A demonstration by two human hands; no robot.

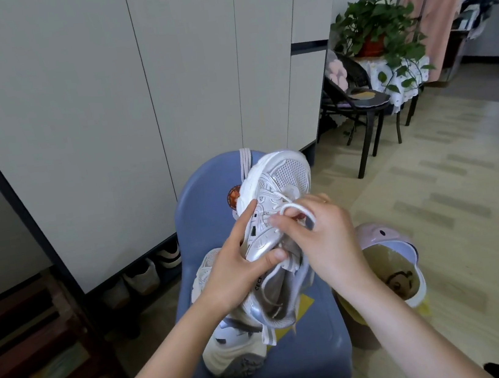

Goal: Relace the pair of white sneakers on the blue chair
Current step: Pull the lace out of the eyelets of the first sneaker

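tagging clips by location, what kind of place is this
Probably a home entryway: tall cabinet with shoes tucked under it, a potted plant, and clothes on a rack.

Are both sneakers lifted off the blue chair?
No: the left hand holds one sneaker up; the other sneaker lies on the blue chair.

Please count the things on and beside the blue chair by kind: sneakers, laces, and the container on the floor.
White sneakers: 2 (held sneaker, sneaker lying on the chair)
Laces visible: 2 (white lace, spare lace over the chair back)
Bin on floor: 1
Total: 5
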